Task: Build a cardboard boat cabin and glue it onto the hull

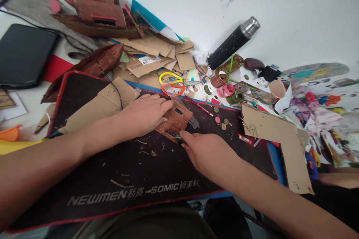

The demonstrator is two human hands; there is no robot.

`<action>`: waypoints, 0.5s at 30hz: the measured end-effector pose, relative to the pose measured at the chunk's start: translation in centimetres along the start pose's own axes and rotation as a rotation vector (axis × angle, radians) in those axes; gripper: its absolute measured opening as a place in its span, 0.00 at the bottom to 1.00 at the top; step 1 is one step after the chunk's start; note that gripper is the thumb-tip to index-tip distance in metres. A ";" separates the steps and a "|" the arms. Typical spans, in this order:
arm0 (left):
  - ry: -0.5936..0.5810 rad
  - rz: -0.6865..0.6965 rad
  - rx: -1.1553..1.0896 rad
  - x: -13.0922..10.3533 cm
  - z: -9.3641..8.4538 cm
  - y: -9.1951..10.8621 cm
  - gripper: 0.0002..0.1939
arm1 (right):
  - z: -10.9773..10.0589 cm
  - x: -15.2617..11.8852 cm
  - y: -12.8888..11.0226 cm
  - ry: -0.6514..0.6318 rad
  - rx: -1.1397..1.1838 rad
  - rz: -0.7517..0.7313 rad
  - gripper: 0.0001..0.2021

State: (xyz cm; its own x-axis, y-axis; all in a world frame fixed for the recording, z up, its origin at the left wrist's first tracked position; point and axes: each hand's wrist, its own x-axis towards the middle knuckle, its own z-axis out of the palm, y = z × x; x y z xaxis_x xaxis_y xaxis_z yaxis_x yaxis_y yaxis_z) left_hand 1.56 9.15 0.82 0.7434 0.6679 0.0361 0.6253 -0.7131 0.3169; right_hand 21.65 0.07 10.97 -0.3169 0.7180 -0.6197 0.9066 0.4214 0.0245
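Head view | left hand (148, 114) lies flat, fingers extended, over the left edge of a reddish-brown panel (179, 120) | right hand (209, 153) pinches a slim tool (177, 137), mostly hidden from me, at the panel's near edge | panel rests mid-mat (168, 168); scissors (183, 81) lie just beyond, model boat (89, 26) far left

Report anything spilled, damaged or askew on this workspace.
Thin, pale, curled scraps litter the black, red-edged mat like loose cutting waste. At right, the L-shaped brown cardboard piece has a ragged left end and lies askew across the mat's edge.
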 end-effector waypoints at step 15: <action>-0.004 -0.011 0.014 0.0 -0.4 0.2 0.11 | 2.6 -1.2 2.1 0.241 0.368 -0.047 0.17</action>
State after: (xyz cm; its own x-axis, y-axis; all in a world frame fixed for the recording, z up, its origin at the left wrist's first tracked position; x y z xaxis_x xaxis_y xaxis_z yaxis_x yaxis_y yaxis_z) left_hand 1.58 9.07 1.23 0.7375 0.6748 0.0286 0.6366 -0.7087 0.3041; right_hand 24.69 -1.37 9.75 -0.3762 0.8299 -0.4120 0.9149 0.2625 -0.3068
